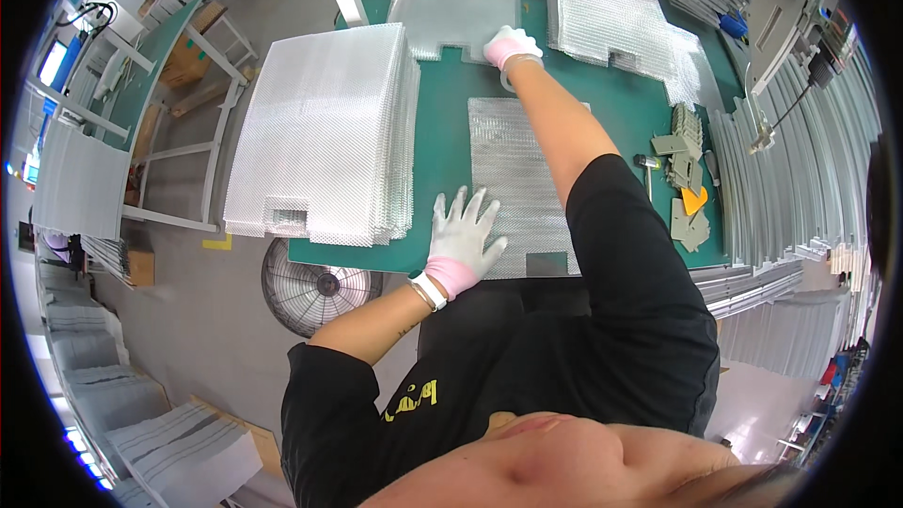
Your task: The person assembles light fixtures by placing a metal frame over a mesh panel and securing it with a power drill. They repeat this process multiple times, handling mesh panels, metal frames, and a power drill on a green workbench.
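Note:
A silvery mesh sheet (pixel 517 169) with a small rectangular cutout lies flat on the green table in front of me. My left hand (pixel 463 233), in a white and pink glove, rests with spread fingers on its left edge. Farther away, my right hand (pixel 514 45), gloved alike, has its fingers curled over the near right corner of another mesh sheet (pixel 456 5), beside that sheet's notch. My right forearm covers part of the closer sheet. At left stands a tall stack of mesh sheets (pixel 324 122).
More mesh sheets are stacked at the far right (pixel 607 14). A hammer (pixel 648 169), flat grey-green plates (pixel 685 146) and an orange piece (pixel 694 199) lie on the table's right side. A floor fan (pixel 324 287) stands below the near left edge. Racked panels (pixel 790 188) line the right.

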Demonstrator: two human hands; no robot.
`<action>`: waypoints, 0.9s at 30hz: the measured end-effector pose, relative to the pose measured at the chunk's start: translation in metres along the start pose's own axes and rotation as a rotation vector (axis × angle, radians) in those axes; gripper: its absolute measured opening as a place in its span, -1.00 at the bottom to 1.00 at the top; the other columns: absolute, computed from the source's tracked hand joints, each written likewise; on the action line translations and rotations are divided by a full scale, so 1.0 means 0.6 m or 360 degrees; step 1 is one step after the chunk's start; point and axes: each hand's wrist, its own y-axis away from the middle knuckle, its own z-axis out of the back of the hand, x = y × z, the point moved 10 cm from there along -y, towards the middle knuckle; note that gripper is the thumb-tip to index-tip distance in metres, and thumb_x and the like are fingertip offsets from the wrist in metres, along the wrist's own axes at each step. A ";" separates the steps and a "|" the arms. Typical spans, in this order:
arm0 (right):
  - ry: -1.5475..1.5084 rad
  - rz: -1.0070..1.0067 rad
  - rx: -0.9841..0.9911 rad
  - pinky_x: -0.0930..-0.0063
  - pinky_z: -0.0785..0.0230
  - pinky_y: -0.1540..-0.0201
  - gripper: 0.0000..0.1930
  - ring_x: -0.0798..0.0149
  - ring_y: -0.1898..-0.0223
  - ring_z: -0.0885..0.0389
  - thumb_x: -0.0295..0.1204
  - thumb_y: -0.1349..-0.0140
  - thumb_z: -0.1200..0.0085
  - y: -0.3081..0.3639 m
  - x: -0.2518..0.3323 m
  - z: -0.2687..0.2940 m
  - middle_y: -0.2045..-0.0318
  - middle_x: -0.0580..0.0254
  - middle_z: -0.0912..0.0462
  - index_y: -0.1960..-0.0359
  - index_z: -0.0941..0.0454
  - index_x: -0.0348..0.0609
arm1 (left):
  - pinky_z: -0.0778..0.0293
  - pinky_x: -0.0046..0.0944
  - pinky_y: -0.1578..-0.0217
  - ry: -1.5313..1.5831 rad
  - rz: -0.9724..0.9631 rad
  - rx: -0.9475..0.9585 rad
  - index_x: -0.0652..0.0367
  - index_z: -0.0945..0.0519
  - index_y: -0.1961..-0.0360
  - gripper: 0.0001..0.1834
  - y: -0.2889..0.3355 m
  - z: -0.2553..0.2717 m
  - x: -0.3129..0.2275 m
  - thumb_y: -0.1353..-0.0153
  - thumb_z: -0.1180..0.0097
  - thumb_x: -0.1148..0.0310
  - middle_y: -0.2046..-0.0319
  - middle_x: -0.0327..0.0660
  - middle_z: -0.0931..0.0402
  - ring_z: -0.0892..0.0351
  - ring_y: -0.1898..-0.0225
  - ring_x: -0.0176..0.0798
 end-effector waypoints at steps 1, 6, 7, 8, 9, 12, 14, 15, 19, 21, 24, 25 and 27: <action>-0.0016 -0.0010 0.0029 0.05 -0.31 -0.29 -0.51 0.02 -0.31 -0.43 -0.22 -0.24 -0.02 -0.001 0.001 -0.003 -0.26 0.05 -0.47 -0.21 -0.53 -0.03 | 0.17 0.34 -0.42 0.0002 0.0002 -0.0003 0.09 -0.38 -0.34 -0.31 0.000 0.000 0.000 -0.30 0.01 -0.08 -0.40 0.04 -0.19 -0.07 -0.45 0.23; -0.0102 -0.0103 0.0025 -0.04 -0.19 -0.34 -0.45 0.02 -0.36 -0.33 -0.14 -0.23 -0.07 0.007 0.007 -0.013 -0.34 0.04 -0.34 -0.26 -0.47 -0.02 | 0.16 0.34 -0.42 -0.0003 0.0009 0.0007 0.09 -0.39 -0.34 -0.32 0.000 0.001 0.001 -0.30 0.01 -0.07 -0.40 0.04 -0.20 -0.08 -0.45 0.23; -0.0144 -0.0099 0.0064 -0.05 -0.17 -0.35 -0.41 0.02 -0.37 -0.32 -0.10 -0.21 -0.10 0.005 0.006 -0.018 -0.35 0.04 -0.32 -0.27 -0.45 -0.01 | 0.17 0.33 -0.42 -0.0015 0.0017 0.0033 0.07 -0.37 -0.35 -0.32 0.000 0.000 0.001 -0.31 0.01 -0.08 -0.40 0.03 -0.19 -0.07 -0.45 0.21; -0.0186 -0.0094 0.0103 -0.06 -0.16 -0.36 -0.38 0.02 -0.38 -0.31 -0.07 -0.20 -0.13 0.002 0.006 -0.023 -0.36 0.04 -0.30 -0.28 -0.42 -0.01 | 0.18 0.32 -0.43 -0.0028 0.0024 0.0059 0.06 -0.35 -0.37 -0.31 0.000 0.000 0.000 -0.32 0.02 -0.08 -0.41 0.02 -0.18 -0.06 -0.46 0.20; -0.0210 -0.0089 0.0107 -0.06 -0.14 -0.37 -0.34 0.02 -0.38 -0.30 -0.05 -0.16 -0.16 0.002 0.005 -0.023 -0.35 0.05 -0.31 -0.30 -0.40 -0.01 | 0.19 0.32 -0.43 -0.0040 0.0033 0.0084 0.05 -0.34 -0.39 -0.31 -0.001 -0.001 0.000 -0.32 0.03 -0.08 -0.42 0.02 -0.17 -0.04 -0.47 0.18; -0.0235 -0.0084 0.0093 -0.07 -0.11 -0.39 -0.23 0.02 -0.38 -0.30 0.00 -0.08 -0.24 0.008 0.004 -0.019 -0.31 0.06 -0.34 -0.32 -0.33 0.01 | 0.18 0.33 -0.42 0.0006 0.0018 0.0008 0.08 -0.38 -0.35 -0.32 0.000 0.000 0.002 -0.30 0.01 -0.07 -0.40 0.04 -0.20 -0.07 -0.45 0.23; -0.0193 -0.0091 0.0052 -0.07 -0.11 -0.38 -0.19 0.03 -0.36 -0.31 0.01 -0.04 -0.27 0.017 0.007 -0.010 -0.29 0.06 -0.36 -0.33 -0.30 0.01 | 0.18 0.32 -0.43 -0.0007 0.0022 0.0004 0.08 -0.37 -0.35 -0.31 0.000 -0.002 0.003 -0.30 0.01 -0.08 -0.40 0.04 -0.19 -0.06 -0.45 0.24; -0.0151 -0.0077 0.0019 -0.07 -0.11 -0.37 -0.19 0.03 -0.35 -0.33 0.00 -0.03 -0.27 0.021 0.011 -0.002 -0.28 0.05 -0.37 -0.33 -0.30 0.01 | 0.19 0.32 -0.43 -0.0015 0.0024 0.0002 0.08 -0.37 -0.35 -0.31 0.001 -0.003 0.004 -0.30 0.01 -0.08 -0.40 0.04 -0.19 -0.06 -0.46 0.24; -0.0110 -0.0036 -0.0165 -0.05 -0.15 -0.34 -0.17 0.02 -0.30 -0.37 -0.05 -0.01 -0.27 0.008 0.017 0.018 -0.23 0.02 -0.39 -0.34 -0.27 -0.01 | 0.19 0.32 -0.43 0.0008 0.0011 0.0009 0.07 -0.37 -0.35 -0.31 -0.001 -0.005 0.002 -0.30 0.00 -0.08 -0.41 0.04 -0.19 -0.05 -0.46 0.24; -0.0185 0.0003 -0.0304 -0.04 -0.19 -0.31 -0.16 0.00 -0.28 -0.38 -0.08 -0.01 -0.26 0.007 0.024 0.032 -0.22 0.00 -0.38 -0.36 -0.25 -0.03 | 0.19 0.32 -0.43 0.0018 0.0018 0.0012 0.07 -0.37 -0.35 -0.32 0.000 -0.004 0.003 -0.30 0.00 -0.07 -0.41 0.04 -0.18 -0.05 -0.46 0.24; -0.0332 0.0118 -0.0503 -0.01 -0.32 -0.25 -0.10 -0.09 -0.29 -0.34 -0.14 0.02 -0.26 0.026 0.047 0.082 -0.30 -0.11 -0.26 -0.40 -0.18 -0.10 | 0.19 0.32 -0.43 0.0036 0.0030 0.0007 0.07 -0.38 -0.34 -0.32 0.001 -0.001 0.004 -0.30 -0.01 -0.07 -0.40 0.04 -0.19 -0.05 -0.46 0.24; -0.0457 0.0197 -0.0651 -0.01 -0.32 -0.26 -0.09 -0.11 -0.30 -0.32 -0.14 0.02 -0.27 0.031 0.052 0.104 -0.32 -0.13 -0.23 -0.40 -0.18 -0.12 | 0.19 0.32 -0.43 0.0035 0.0031 0.0003 0.07 -0.38 -0.34 -0.32 0.002 -0.001 0.004 -0.30 -0.01 -0.06 -0.40 0.04 -0.19 -0.05 -0.46 0.24; -0.0706 0.0351 -0.0952 -0.01 -0.32 -0.28 -0.07 -0.16 -0.32 -0.28 -0.13 0.03 -0.29 0.041 0.053 0.151 -0.35 -0.19 -0.16 -0.41 -0.16 -0.16 | 0.19 0.32 -0.43 0.0035 0.0027 -0.0006 0.07 -0.38 -0.34 -0.33 0.003 -0.002 0.003 -0.30 -0.02 -0.06 -0.40 0.04 -0.19 -0.05 -0.46 0.23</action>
